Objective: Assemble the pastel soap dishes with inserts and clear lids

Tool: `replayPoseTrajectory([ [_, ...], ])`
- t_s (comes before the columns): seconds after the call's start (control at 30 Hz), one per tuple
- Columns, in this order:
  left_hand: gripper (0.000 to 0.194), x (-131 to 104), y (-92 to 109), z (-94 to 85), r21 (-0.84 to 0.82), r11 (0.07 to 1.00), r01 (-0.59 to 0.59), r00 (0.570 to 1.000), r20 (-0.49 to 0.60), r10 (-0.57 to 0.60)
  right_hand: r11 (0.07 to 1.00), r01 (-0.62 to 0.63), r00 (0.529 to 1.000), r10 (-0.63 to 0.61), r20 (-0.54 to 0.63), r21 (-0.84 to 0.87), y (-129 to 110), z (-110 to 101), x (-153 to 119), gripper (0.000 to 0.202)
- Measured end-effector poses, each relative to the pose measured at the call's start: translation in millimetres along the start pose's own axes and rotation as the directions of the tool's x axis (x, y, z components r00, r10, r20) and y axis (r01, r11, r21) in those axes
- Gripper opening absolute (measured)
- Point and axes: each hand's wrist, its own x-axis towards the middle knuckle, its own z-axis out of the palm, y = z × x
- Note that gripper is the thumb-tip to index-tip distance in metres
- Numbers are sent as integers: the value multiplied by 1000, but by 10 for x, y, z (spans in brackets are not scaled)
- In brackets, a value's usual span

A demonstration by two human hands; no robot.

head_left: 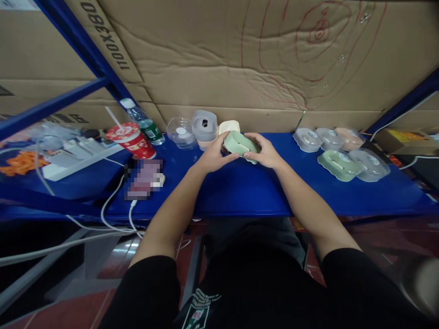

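Observation:
A pale green box (239,142) is held between both of my hands above the blue table (245,192). My left hand (217,155) wraps round its left end, with the thumb along the near side. The right end is in my right hand (265,151), whose thumb rests near the lower edge. Just behind the box is a cream container (229,126), partly covered by it. To the left stand a stack of grey containers (205,125) and clear plastic containers (180,132).
At the right lie a grey box (307,139), a peach box (349,138), another green box (339,165) and a clear lid (369,165). A red cup (132,140), a bottle (147,125), a power strip (82,161) and white cables (113,201) occupy the left. Cardboard (206,55) stands behind.

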Motion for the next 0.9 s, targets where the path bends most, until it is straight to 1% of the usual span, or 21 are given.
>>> replayPoseTrajectory([
  [0.07, 91, 15, 1, 27, -89, 995, 34, 999, 29, -31, 1000, 11, 1000, -10, -19, 28, 14, 24, 0, 92],
  [0.13, 96, 26, -15, 58, -153, 986, 73, 997, 33, -69, 999, 13, 999, -11, -44, 50, 32, 42, 4, 93],
  [0.23, 108, 35, -100, 88, -240, 962, 132, 991, 35, -127, 998, -3, 996, 9, -90, 69, 60, 52, 21, 97],
  [0.3, 113, 40, -177, 85, -307, 940, 152, 988, 57, -141, 994, -14, 991, 28, -129, 111, 75, 44, 42, 97],
  [0.4, 116, 51, -268, 58, -387, 913, 129, 991, 83, -105, 969, -27, 976, 79, -203, 247, 96, 11, 82, 94],
  [0.5, 120, 65, -298, 40, -422, 902, 92, 995, 81, -63, 928, -35, 944, 153, -293, 372, 125, -21, 122, 89],
  [0.6, 123, 72, -303, 55, -433, 899, 62, 996, 84, -28, 901, -24, 909, 200, -365, 433, 140, -36, 151, 89],
  [0.7, 126, 73, -329, 112, -434, 900, 50, 996, 83, -16, 887, -9, 890, 218, -401, 463, 105, -37, 157, 92],
  [0.73, 123, 74, -340, 140, -423, 904, 68, 996, 82, -36, 882, -16, 887, 229, -400, 471, 79, -34, 154, 94],
  [0.8, 109, 78, -348, 196, -369, 921, 124, 992, 63, -109, 876, -56, 888, 264, -378, 480, 13, -27, 142, 100],
  [0.87, 92, 86, -328, 237, -275, 951, 140, 989, -13, -150, 881, -96, 886, 288, -363, 464, -54, -21, 131, 107],
  [0.9, 84, 89, -306, 244, -214, 970, 115, 988, -78, -134, 890, -102, 884, 285, -369, 444, -81, -21, 128, 110],
])
